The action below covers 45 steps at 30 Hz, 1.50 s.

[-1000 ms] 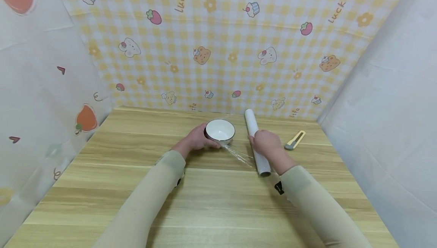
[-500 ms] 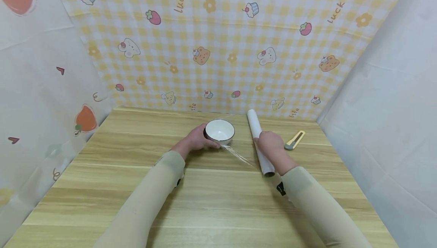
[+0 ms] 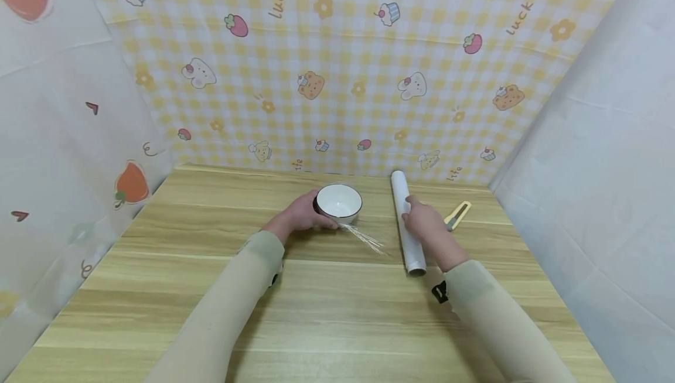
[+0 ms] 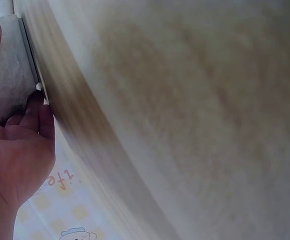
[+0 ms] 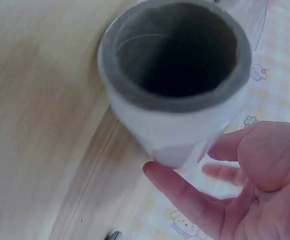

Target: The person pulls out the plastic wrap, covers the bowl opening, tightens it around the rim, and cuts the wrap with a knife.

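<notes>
A white bowl (image 3: 340,202) with a dark rim stands upright on the table, its side seen up close in the left wrist view. My left hand (image 3: 303,212) grips its left side, with the thumb along the near side. From beside the thumb a gathered strip of clear plastic wrap (image 3: 364,236) trails toward the lower right. To the right lies a roll of plastic wrap (image 3: 408,233), its hollow end toward me. My right hand (image 3: 426,225) is at the roll's right side, fingertips touching it, the fingers (image 5: 182,192) spread rather than curled around it in the right wrist view.
A yellow and grey utility knife (image 3: 459,215) lies just beyond my right hand, partly hidden by it. The wooden table (image 3: 337,318) meets a patterned cloth backdrop (image 3: 337,108) behind the bowl and roll. White cloth (image 3: 606,195) hangs at the right.
The roll has moved right, away from the bowl, and my right hand has loosened on it. The wrap between them has shrunk into a narrow strip. My left hand and the bowl have stayed.
</notes>
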### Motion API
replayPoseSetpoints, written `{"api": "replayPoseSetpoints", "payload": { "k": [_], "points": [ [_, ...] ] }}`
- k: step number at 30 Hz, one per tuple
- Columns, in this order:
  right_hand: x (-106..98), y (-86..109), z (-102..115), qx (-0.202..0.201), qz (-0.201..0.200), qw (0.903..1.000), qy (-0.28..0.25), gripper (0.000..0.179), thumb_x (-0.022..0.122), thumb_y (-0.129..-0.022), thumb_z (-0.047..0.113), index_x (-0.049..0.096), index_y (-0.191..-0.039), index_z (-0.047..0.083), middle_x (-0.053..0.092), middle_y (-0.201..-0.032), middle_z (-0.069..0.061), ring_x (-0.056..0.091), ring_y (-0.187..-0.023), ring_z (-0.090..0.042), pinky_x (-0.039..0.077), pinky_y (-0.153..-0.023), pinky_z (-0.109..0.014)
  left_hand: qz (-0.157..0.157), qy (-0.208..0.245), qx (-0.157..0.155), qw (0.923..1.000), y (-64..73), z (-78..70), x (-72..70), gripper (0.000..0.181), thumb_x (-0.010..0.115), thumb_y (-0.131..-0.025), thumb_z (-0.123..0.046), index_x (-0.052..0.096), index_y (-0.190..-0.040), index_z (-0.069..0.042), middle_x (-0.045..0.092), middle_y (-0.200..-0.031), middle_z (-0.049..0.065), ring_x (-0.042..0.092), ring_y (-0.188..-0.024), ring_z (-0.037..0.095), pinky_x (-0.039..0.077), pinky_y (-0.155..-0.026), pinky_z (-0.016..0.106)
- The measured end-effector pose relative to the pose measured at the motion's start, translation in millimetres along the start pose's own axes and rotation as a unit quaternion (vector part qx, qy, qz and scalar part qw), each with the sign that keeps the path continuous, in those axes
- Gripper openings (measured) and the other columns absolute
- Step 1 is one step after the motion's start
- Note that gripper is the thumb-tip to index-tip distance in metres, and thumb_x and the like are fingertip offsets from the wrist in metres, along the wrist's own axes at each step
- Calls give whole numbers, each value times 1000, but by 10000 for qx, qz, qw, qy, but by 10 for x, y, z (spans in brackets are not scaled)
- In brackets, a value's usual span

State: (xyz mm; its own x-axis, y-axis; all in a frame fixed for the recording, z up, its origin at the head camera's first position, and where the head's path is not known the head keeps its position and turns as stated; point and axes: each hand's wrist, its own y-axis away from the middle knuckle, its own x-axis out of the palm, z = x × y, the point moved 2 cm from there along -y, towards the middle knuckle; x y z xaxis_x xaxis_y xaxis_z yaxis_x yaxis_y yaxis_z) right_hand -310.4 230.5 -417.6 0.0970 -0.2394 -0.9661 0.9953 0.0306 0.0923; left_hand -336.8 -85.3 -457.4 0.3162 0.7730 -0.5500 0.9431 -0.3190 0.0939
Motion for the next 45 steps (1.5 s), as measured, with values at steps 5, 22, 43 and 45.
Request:
{"api": "replayPoseSetpoints", "payload": {
  "k": [5, 22, 43, 45],
  "points": [
    [-50, 38, -11, 14, 31, 9992, 410, 48, 49, -114, 24, 55, -159, 9, 67, -134, -31, 66, -109, -39, 62, -78, -54, -2, -1, 17, 10000, -3, 7, -9, 102, 102, -80, -28, 45, -162, -3, 57, -161, 20, 46, -156, 41, 26, -136, 57],
    [-79, 45, -230, 612, 81, 9963, 601, 67, 34, -118, 46, 72, -116, -8, 64, -130, -34, 69, -100, -40, 63, -85, -60, 2, 86, -19, 10000, 28, -3, -2, 104, 102, -80, -28, 44, -162, -2, 56, -161, 21, 45, -157, 42, 26, -136, 57],
    [-180, -48, -476, 375, -23, 9973, 632, 48, 44, -115, 30, 60, -156, 13, 55, -156, -33, 67, -121, -48, 62, -83, -60, 27, 26, -50, 10000, -8, 21, 2, 104, 102, -79, -29, 44, -162, -4, 56, -162, 19, 44, -157, 41, 26, -136, 57],
    [-181, -55, -489, 421, 36, 9970, 655, 48, 45, -115, 31, 59, -157, 11, 59, -154, -32, 69, -119, -47, 62, -84, -60, 24, 26, -59, 10000, -10, 25, 3, 104, 102, -80, -29, 45, -162, -4, 56, -162, 19, 44, -157, 40, 26, -136, 56]
  ]
}}
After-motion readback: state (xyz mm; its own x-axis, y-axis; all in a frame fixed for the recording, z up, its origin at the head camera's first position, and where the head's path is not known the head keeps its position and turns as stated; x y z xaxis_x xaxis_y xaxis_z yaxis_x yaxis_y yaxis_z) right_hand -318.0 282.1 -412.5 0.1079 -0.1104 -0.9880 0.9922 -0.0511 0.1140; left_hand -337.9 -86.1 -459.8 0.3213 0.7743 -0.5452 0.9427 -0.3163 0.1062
